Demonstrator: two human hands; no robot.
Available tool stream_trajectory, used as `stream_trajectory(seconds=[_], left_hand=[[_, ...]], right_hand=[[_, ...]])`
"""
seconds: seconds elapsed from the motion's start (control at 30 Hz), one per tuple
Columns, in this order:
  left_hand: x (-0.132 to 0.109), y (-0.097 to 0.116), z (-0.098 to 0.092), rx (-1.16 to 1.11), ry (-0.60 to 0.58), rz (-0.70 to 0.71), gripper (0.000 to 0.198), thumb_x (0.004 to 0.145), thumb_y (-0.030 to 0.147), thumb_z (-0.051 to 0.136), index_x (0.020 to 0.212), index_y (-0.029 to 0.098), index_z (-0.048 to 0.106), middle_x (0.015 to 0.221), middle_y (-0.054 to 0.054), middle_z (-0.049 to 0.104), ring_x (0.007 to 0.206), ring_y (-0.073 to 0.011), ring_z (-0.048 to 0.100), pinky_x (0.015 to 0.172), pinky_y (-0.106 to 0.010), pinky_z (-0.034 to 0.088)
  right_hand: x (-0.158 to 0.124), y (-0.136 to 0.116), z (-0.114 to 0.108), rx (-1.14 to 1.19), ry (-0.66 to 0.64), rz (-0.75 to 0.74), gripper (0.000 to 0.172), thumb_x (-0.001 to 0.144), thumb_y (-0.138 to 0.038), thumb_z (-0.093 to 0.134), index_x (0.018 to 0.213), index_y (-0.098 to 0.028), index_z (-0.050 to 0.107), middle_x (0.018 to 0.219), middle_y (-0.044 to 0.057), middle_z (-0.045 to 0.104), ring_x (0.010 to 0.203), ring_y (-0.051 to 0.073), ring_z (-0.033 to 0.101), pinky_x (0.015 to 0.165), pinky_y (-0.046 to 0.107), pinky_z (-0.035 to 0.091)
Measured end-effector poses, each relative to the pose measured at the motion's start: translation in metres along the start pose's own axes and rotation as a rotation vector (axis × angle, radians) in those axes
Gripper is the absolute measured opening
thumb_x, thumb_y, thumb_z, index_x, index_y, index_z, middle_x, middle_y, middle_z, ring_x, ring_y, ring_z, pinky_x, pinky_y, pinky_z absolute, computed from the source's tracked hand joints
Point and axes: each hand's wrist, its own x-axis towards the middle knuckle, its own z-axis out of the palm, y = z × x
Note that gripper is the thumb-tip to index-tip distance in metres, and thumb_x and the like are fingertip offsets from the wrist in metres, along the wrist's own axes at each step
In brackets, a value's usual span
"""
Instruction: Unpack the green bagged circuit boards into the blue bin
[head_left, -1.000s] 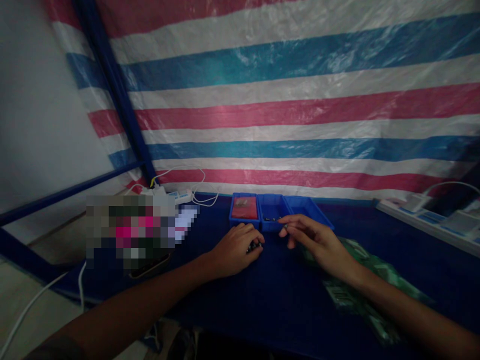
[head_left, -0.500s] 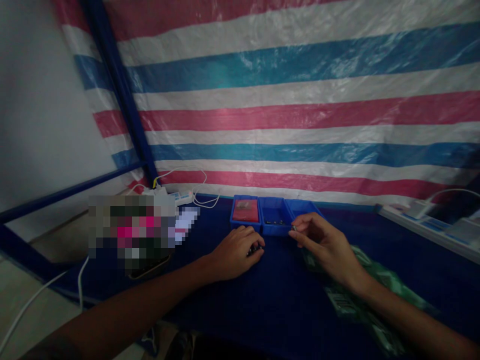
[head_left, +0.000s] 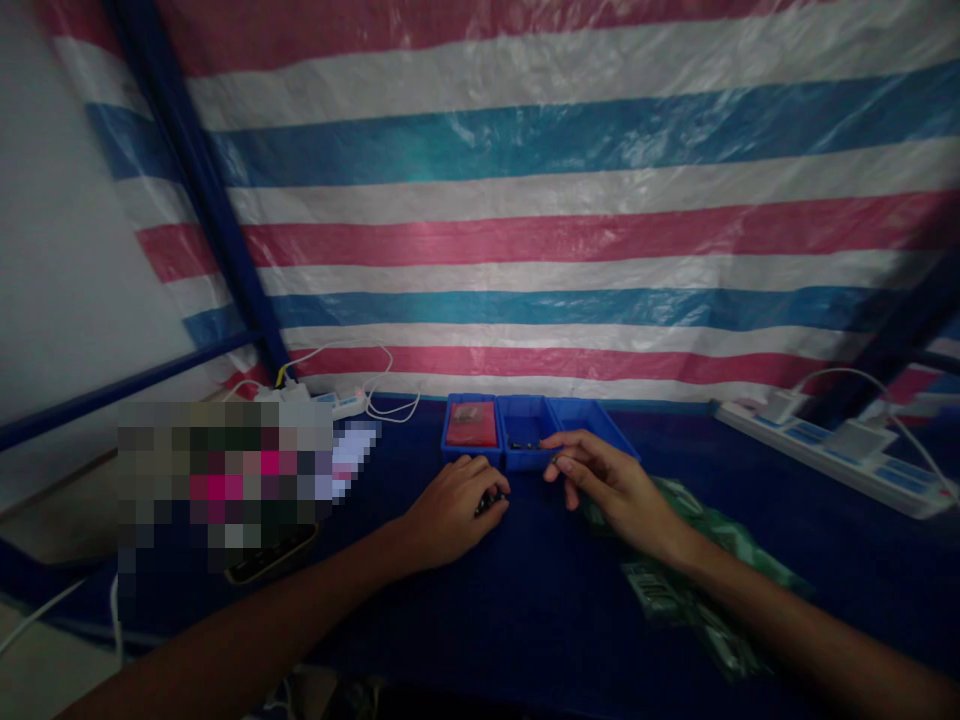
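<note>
My left hand (head_left: 454, 512) rests on the dark blue tabletop, its fingers curled around several small dark pieces (head_left: 490, 500) that show between thumb and forefinger. Just in front of the middle blue bin (head_left: 527, 461), my right hand (head_left: 604, 485) is raised with thumb and forefinger pinched; a tiny piece seems to be at their tips, too small to name. A few small dark parts (head_left: 525, 444) lie in that middle bin. In the left blue bin (head_left: 470, 456) sits a red packet (head_left: 472, 427). The right blue bin (head_left: 596, 425) is partly covered by my right hand.
Green plastic bags (head_left: 712, 560) lie beneath and beside my right forearm. A white power strip (head_left: 832, 460) with plugs stands at the right, another power strip (head_left: 341, 403) at the back left. A phone-like dark device (head_left: 274, 555) lies left, beside a blurred-out area. A striped sheet (head_left: 525, 235) hangs behind.
The view has turned slightly right, so the scene sits further left. My right hand has shifted a little left along the middle bin's front. My left hand stays put on the tabletop.
</note>
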Motion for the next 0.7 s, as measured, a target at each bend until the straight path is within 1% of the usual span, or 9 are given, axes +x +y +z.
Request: stream_trajectory(seconds=[0.07, 0.17, 0.27, 0.33, 0.43, 0.5, 0.6, 0.7], left_hand=[[0.0, 0.001, 0.0, 0.006, -0.008, -0.003, 0.01, 0.101, 0.024, 0.06, 0.109, 0.021, 0.065, 0.104, -0.004, 0.065, 0.1, -0.0218, 0.057, 0.091, -0.035, 0.045], [-0.001, 0.002, 0.0, 0.018, -0.017, -0.008, 0.01, 0.101, 0.025, 0.06, 0.109, 0.021, 0.065, 0.105, -0.004, 0.065, 0.101, -0.0224, 0.057, 0.092, -0.036, 0.045], [-0.002, 0.003, 0.001, 0.03, -0.019, -0.017, 0.011, 0.1, 0.025, 0.061, 0.109, 0.021, 0.065, 0.107, -0.004, 0.065, 0.103, -0.0234, 0.057, 0.092, -0.037, 0.045], [-0.003, 0.003, 0.002, 0.043, -0.016, -0.016, 0.013, 0.098, 0.026, 0.063, 0.11, 0.021, 0.064, 0.108, -0.004, 0.065, 0.104, -0.0241, 0.057, 0.092, -0.038, 0.045], [-0.003, 0.002, 0.002, 0.054, -0.003, -0.013, 0.017, 0.096, 0.028, 0.067, 0.112, 0.022, 0.064, 0.109, -0.004, 0.064, 0.105, -0.0249, 0.057, 0.093, -0.039, 0.045], [-0.004, 0.002, 0.002, 0.054, -0.001, -0.019, 0.018, 0.096, 0.028, 0.067, 0.112, 0.022, 0.063, 0.11, -0.005, 0.064, 0.105, -0.0251, 0.057, 0.093, -0.039, 0.045], [-0.004, 0.002, 0.001, 0.053, -0.011, -0.034, 0.015, 0.098, 0.027, 0.064, 0.112, 0.022, 0.064, 0.11, -0.005, 0.064, 0.106, -0.0251, 0.057, 0.094, -0.039, 0.046], [-0.003, 0.002, 0.001, 0.049, -0.007, -0.03, 0.013, 0.099, 0.026, 0.062, 0.111, 0.022, 0.064, 0.109, -0.005, 0.064, 0.105, -0.0243, 0.057, 0.093, -0.038, 0.046]], right_hand=[[0.002, -0.002, -0.004, -0.023, -0.003, -0.005, 0.032, 0.107, -0.045, 0.051, 0.128, -0.022, 0.06, 0.098, 0.005, 0.072, 0.061, 0.013, 0.061, 0.06, 0.03, 0.048], [0.005, -0.007, -0.013, -0.069, 0.035, -0.028, 0.032, 0.107, -0.044, 0.052, 0.13, -0.022, 0.059, 0.099, 0.004, 0.072, 0.063, 0.013, 0.061, 0.062, 0.03, 0.049], [0.01, -0.014, -0.021, -0.083, 0.062, -0.048, 0.034, 0.104, -0.044, 0.059, 0.13, -0.022, 0.058, 0.102, 0.005, 0.072, 0.064, 0.013, 0.062, 0.062, 0.03, 0.05], [0.014, -0.018, -0.023, -0.091, 0.069, -0.036, 0.035, 0.099, -0.044, 0.066, 0.126, -0.022, 0.061, 0.099, 0.004, 0.071, 0.064, 0.013, 0.063, 0.061, 0.029, 0.051], [0.018, -0.025, -0.02, -0.102, 0.062, -0.016, 0.033, 0.092, -0.043, 0.075, 0.117, -0.022, 0.065, 0.089, 0.001, 0.066, 0.066, 0.014, 0.063, 0.06, 0.028, 0.053], [0.019, -0.027, -0.016, -0.14, 0.059, -0.03, 0.029, 0.09, -0.041, 0.077, 0.111, -0.023, 0.065, 0.084, 0.0, 0.065, 0.069, 0.016, 0.063, 0.061, 0.029, 0.054], [0.017, -0.023, -0.01, -0.272, 0.102, -0.119, 0.022, 0.091, -0.039, 0.076, 0.102, -0.023, 0.065, 0.087, 0.002, 0.066, 0.075, 0.018, 0.064, 0.067, 0.032, 0.053], [0.014, -0.015, -0.005, -0.319, 0.15, -0.181, 0.024, 0.093, -0.043, 0.075, 0.096, -0.023, 0.063, 0.086, 0.002, 0.066, 0.076, 0.018, 0.063, 0.071, 0.032, 0.053]])
